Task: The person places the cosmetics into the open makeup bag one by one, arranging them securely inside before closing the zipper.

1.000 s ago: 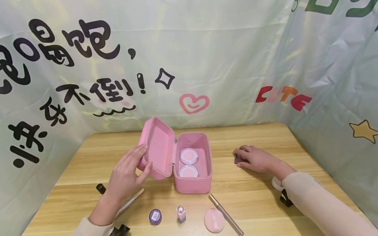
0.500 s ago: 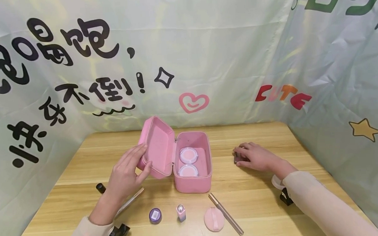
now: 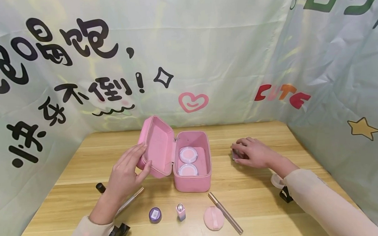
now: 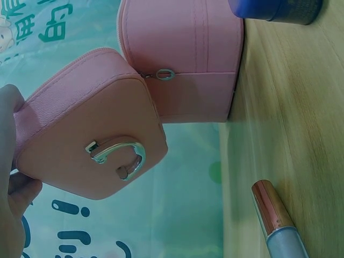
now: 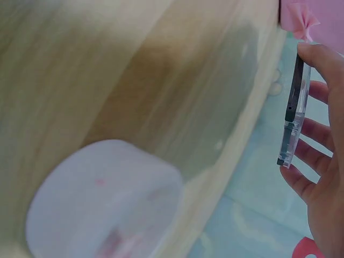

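Note:
A pink cosmetic case (image 3: 192,184) stands with its lid (image 3: 159,150) swung out to the left. My left hand (image 3: 123,177) grips the lid's outer edge, thumb at the near side; in the left wrist view the lid's outside shows a handle (image 4: 141,156). Two round pale-pink compacts (image 3: 188,154) lie inside the case. To its right, my right hand (image 3: 257,153) holds a flat dark palette with a clear cover (image 5: 294,102) by its edges, between thumb and fingers. From the head view, the fingers hide much of that palette.
In front lie a purple jar (image 3: 155,215), a small pink bottle (image 3: 181,212), a powder puff (image 3: 214,218) and a gold-ended tube (image 3: 226,215). Under my left forearm are another slim tube (image 3: 130,201) and a black-capped item (image 3: 100,187). A whitish round object (image 5: 102,199) sits by my right sleeve.
My right hand has lifted slightly and shifted a little left with the palette. The left hand keeps its hold on the lid.

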`<move>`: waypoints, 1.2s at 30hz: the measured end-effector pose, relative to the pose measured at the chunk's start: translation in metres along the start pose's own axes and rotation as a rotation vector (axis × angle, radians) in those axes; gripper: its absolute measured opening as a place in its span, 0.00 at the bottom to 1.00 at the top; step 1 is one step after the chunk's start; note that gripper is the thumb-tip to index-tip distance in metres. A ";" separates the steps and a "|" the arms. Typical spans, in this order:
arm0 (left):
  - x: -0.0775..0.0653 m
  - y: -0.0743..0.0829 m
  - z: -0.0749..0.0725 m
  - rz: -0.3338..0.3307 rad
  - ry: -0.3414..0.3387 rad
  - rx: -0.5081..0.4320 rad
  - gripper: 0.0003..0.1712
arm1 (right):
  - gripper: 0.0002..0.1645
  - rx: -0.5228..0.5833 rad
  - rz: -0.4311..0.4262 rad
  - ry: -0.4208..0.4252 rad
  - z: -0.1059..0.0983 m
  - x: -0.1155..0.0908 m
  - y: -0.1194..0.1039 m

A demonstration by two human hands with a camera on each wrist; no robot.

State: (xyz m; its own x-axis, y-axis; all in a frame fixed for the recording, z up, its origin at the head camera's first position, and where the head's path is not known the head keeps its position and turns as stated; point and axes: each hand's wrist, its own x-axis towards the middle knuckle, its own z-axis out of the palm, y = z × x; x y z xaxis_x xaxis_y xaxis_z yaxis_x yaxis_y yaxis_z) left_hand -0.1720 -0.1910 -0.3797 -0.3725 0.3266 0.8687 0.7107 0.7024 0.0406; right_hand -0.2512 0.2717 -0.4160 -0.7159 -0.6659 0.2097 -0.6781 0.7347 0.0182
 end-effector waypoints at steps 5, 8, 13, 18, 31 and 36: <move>-0.001 0.000 0.000 -0.004 -0.001 0.010 0.29 | 0.33 -0.002 -0.018 0.029 -0.006 0.004 -0.003; -0.001 0.000 -0.001 -0.004 -0.001 0.009 0.29 | 0.33 -0.005 -0.031 0.043 -0.012 0.006 -0.007; -0.001 0.001 -0.001 -0.004 -0.002 0.008 0.29 | 0.33 -0.012 -0.043 0.070 -0.019 0.009 -0.011; 0.000 0.001 0.000 -0.002 0.000 0.010 0.29 | 0.33 -0.010 -0.060 0.085 -0.024 0.012 -0.014; -0.001 -0.001 0.000 0.000 -0.002 0.006 0.29 | 0.34 -0.002 -0.132 0.124 -0.042 0.026 -0.033; 0.000 -0.001 0.000 0.004 -0.001 0.006 0.29 | 0.34 0.025 -0.153 0.132 -0.046 0.033 -0.040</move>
State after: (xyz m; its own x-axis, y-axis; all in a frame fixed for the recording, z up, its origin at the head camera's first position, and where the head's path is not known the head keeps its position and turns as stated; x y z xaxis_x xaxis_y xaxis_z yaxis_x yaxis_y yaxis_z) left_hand -0.1726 -0.1923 -0.3797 -0.3700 0.3298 0.8685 0.7088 0.7046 0.0344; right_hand -0.2404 0.2260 -0.3648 -0.5769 -0.7458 0.3331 -0.7827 0.6214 0.0356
